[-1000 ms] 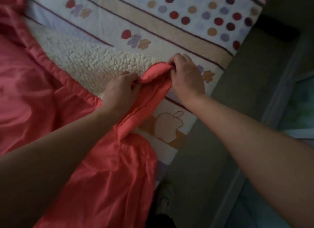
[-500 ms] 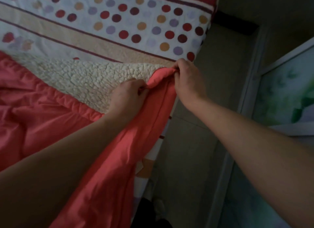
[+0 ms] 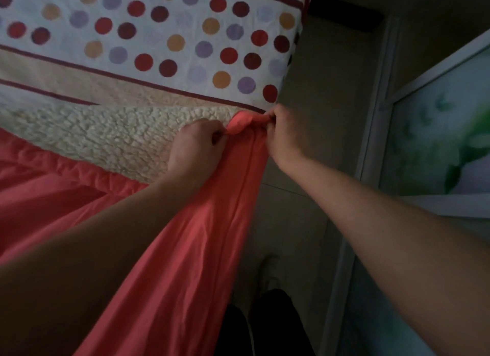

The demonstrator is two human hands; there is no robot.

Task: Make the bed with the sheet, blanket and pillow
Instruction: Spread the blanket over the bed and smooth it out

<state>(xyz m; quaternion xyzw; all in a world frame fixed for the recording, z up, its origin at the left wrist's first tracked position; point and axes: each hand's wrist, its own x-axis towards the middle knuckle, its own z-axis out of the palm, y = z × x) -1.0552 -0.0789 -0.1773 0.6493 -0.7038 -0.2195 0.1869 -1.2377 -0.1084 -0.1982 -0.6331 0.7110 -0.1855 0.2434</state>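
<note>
A coral-red blanket (image 3: 201, 249) with a cream fleece underside (image 3: 111, 138) lies over the bed, its corner folded back. My left hand (image 3: 197, 150) and my right hand (image 3: 282, 135) both pinch the blanket's corner at the bed's right edge, a bunched fold of red cloth stretched between them. The blanket's edge hangs down over the side of the bed below my hands. Underneath is the sheet (image 3: 148, 37), white with red, purple and orange dots and tan stripes. No pillow is in view.
To the right of the bed runs a narrow strip of grey floor (image 3: 313, 170). A pale-framed panel with a green printed picture (image 3: 434, 143) stands along the right. My dark trouser legs (image 3: 265, 326) show at the bottom. A dark object (image 3: 347, 16) lies at the floor's far end.
Both hands have carried the blanket corner up the bed and out to its right edge; the red cloth now covers the apple print and hangs over the side.
</note>
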